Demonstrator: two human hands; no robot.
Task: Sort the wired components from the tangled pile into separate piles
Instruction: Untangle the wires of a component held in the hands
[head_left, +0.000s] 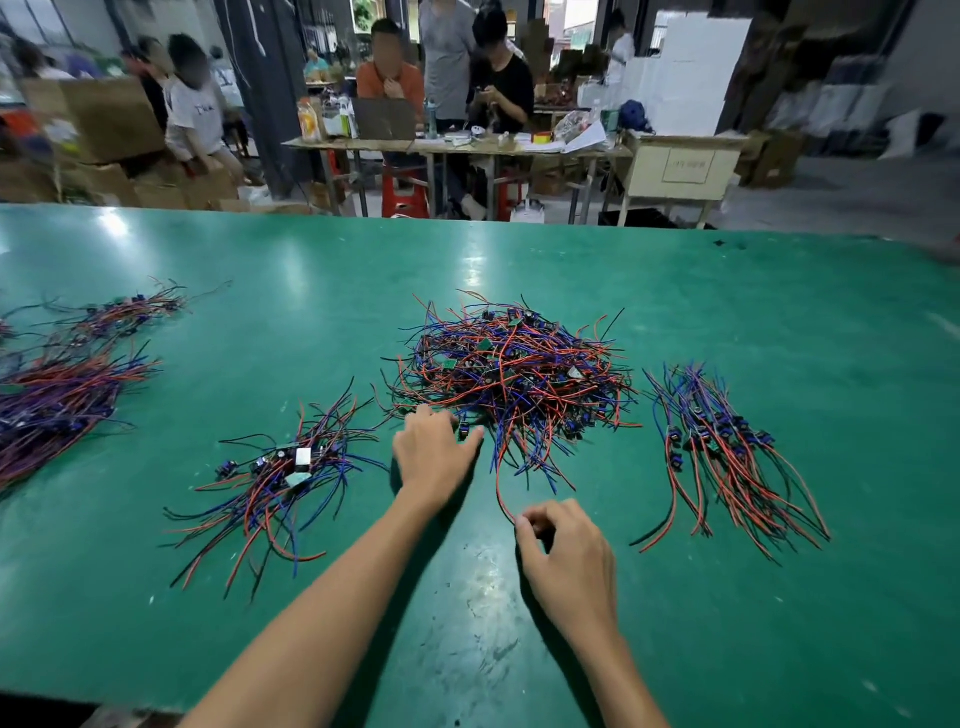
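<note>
A tangled pile (511, 371) of red, blue and black wired components lies mid-table on the green table (779, 312). My left hand (434, 457) rests at the pile's near left edge, fingers spread, a small component between thumb and forefinger. My right hand (563, 558) pinches the end of a red wire (500, 480) that runs back into the pile. A sorted pile (280, 478) with small circuit boards lies to the left. Another sorted pile (727, 452) of wires with blue connectors lies to the right.
Two more bundles lie at the far left, a large bundle (52, 410) and a smaller bundle (124, 317) behind it. Beyond the table's far edge, people sit and stand at a cluttered work table (457, 145) among cardboard boxes (109, 119).
</note>
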